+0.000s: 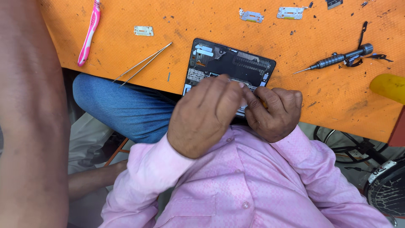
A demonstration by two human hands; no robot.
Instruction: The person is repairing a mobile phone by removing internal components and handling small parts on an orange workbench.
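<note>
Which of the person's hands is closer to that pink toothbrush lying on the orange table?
The left. The left hand rests on the opened device, on the side toward the pink toothbrush. The right hand sits on the device's far side, further away. Neither touches the toothbrush.

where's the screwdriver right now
In the head view, the screwdriver lies on the orange mat at upper right, beside black cable scraps, right of the opened device.

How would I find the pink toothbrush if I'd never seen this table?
Look at the orange table, then at its far left end beyond the tweezers. The toothbrush lies there alone, the only pink thing among grey metal tools.
</note>
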